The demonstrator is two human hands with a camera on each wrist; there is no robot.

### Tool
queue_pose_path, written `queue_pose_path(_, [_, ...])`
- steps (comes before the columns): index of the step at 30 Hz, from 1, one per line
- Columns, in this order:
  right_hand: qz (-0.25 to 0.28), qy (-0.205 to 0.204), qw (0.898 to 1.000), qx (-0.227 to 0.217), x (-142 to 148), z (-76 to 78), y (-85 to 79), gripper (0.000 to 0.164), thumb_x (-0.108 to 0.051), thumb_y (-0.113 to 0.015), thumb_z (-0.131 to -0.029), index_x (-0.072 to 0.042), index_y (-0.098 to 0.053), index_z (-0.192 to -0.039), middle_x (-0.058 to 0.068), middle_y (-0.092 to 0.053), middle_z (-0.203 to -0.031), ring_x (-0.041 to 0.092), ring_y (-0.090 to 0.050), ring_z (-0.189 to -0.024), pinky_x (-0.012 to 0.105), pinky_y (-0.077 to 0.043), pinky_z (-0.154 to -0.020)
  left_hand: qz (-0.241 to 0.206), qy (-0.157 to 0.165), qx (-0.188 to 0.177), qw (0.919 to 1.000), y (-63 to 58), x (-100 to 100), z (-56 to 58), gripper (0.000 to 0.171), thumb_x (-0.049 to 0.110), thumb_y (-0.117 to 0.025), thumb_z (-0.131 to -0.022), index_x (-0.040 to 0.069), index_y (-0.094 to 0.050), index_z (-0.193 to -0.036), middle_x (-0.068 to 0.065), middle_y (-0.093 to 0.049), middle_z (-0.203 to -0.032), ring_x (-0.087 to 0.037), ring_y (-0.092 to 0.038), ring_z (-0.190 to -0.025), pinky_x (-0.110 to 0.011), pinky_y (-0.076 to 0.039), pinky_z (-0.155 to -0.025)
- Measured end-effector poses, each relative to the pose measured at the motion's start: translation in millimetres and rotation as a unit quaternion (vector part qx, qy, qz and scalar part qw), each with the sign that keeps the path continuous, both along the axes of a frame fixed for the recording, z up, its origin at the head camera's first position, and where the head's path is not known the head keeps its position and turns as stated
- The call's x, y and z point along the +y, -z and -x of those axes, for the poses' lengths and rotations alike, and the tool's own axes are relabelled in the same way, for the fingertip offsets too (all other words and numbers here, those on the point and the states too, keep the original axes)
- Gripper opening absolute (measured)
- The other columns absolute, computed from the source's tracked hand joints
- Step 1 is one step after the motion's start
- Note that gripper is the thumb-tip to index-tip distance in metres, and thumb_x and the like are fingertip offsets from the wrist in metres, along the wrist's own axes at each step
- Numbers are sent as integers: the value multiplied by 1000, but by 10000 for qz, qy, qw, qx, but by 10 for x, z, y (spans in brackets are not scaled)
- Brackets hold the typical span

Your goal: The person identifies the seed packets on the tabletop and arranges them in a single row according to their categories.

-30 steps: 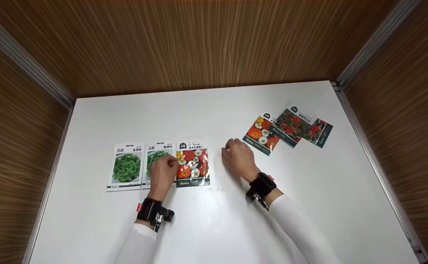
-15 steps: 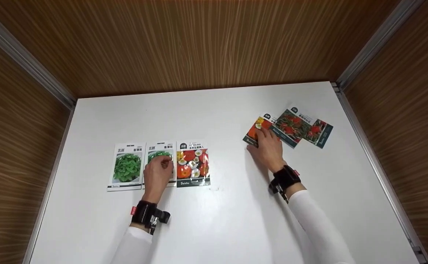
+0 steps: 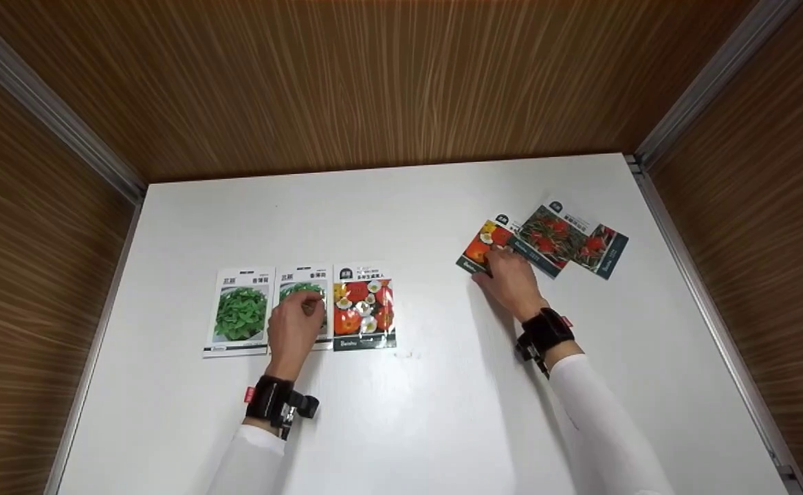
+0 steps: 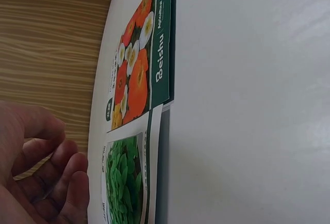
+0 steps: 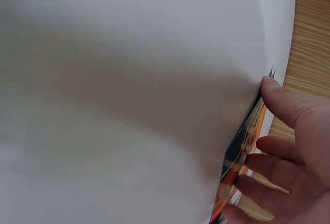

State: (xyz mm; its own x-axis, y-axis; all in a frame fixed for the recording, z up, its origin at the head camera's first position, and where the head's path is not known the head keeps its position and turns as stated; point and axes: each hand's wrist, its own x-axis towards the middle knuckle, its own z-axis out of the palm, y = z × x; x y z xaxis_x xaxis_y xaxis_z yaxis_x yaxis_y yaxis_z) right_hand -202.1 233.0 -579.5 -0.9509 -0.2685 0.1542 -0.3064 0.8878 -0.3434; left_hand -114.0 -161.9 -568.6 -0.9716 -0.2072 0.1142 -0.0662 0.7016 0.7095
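My right hand [image 3: 511, 280] is on an orange-and-white flower seed packet [image 3: 477, 251], its thumb at the packet's edge and its curled fingers on the front. The right wrist view shows the thumb [image 5: 278, 97] against that edge. Loosely curled and holding nothing, my left hand [image 3: 295, 330] hovers above the middle of three packets in a row. Under it is a green-leaf seed packet [image 3: 303, 276], partly hidden. Another green-leaf packet [image 3: 240, 313] lies to its left, and a second orange-and-white flower packet [image 3: 364, 309] to its right.
Two red-flower seed packets overlap at the right: the nearer packet [image 3: 546, 237] partly covers the held packet's corner, and the other packet [image 3: 599, 251] lies beyond. Wood-grain panels [image 3: 388, 82] enclose the white table [image 3: 388, 426] at the back and sides.
My right hand has moved right from the bare table onto the orange-and-white packet, its fingers then drawing in. The left hand has shifted slightly left. The packets have stayed in place.
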Motion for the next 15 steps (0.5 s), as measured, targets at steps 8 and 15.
queue_pose_path(8, [-1050, -586, 9864, 1117, -62, -55, 25, 10, -1, -63, -97, 5, -62, -89, 20, -64, -74, 38, -65, -59, 52, -52, -48, -31, -25, 4, 10000, -2, 1, 5, 16, 16, -71, -92, 9, -79, -104, -6, -74, -93, -25, -70, -79, -46, -53, -66])
queue_pose_path(15, [-1307, -515, 9834, 1152, -102, -100, -13, 6, 7, -65, -87, 2, -61, -86, 18, -63, -69, 38, -64, -55, 51, -53, -46, 15, -49, 53, 10000, -2, 5, 7, 15, 14, -71, -92, 8, -79, -103, -8, -72, -97, -26, -68, -77, -46, -52, -64])
